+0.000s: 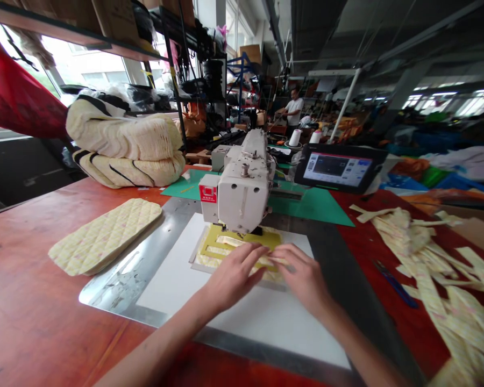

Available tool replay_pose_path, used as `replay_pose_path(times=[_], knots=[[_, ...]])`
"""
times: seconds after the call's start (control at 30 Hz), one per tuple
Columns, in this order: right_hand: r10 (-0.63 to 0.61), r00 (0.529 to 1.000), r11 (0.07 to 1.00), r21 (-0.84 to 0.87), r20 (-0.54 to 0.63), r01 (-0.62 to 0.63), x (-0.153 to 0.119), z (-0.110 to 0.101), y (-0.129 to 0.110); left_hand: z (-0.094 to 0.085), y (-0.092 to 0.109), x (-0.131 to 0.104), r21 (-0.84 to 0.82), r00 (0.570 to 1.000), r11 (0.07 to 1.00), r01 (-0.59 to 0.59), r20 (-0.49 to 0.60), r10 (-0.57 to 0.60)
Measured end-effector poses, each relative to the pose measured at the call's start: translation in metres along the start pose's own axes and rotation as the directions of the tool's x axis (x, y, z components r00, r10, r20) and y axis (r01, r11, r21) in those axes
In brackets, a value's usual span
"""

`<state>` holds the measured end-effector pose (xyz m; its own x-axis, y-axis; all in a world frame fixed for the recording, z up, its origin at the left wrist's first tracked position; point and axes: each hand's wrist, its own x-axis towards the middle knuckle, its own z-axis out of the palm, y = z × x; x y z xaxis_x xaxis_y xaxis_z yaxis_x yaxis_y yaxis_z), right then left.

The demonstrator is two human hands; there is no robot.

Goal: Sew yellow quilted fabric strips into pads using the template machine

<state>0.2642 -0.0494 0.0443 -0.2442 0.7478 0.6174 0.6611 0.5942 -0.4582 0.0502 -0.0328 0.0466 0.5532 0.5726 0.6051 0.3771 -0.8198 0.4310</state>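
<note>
My left hand (239,273) reaches over the yellow slotted template (213,236) below the sewing machine head (244,196). Its fingers stretch over a pale fabric strip (229,241) in a slot, with the thumb apart from them. My right hand (306,273) comes in from the other side, its fingertips close to the left ones. Thumb and fingers there are closed on the strip's near end, partly hidden by the hand. Pale yellow quilted fabric (205,261) shows under the template, which lies on a white sheet (173,285).
A stack of quilted pieces (105,234) lies left, with larger bundles (125,142) behind. On the right are loose fabric strips (419,252), blue-handled snips (399,285) and a control screen (339,167). Thread cones (295,138) stand behind; a person (294,110) is farther back.
</note>
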Motion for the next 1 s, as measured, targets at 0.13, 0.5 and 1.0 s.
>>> replay_pose_path(times=[0.13, 0.5, 1.0], knots=[[0.261, 0.965, 0.889, 0.391, 0.001, -0.241, 0.022, 0.039, -0.014, -0.003, -0.015, -0.010, -0.099, 0.966, 0.983, 0.158, -0.192, -0.174], [0.252, 0.957, 0.805, 0.517, 0.146, -0.290, 0.030, 0.089, -0.021, -0.015, -0.039, -0.042, -0.444, 0.843, 0.806, 0.391, -0.180, -0.508], [0.277, 0.923, 0.592, 0.709, 0.268, -0.384, 0.025, 0.095, -0.019, -0.005, -0.036, -0.041, -0.656, 0.789, 0.678, 0.332, -0.201, -0.581]])
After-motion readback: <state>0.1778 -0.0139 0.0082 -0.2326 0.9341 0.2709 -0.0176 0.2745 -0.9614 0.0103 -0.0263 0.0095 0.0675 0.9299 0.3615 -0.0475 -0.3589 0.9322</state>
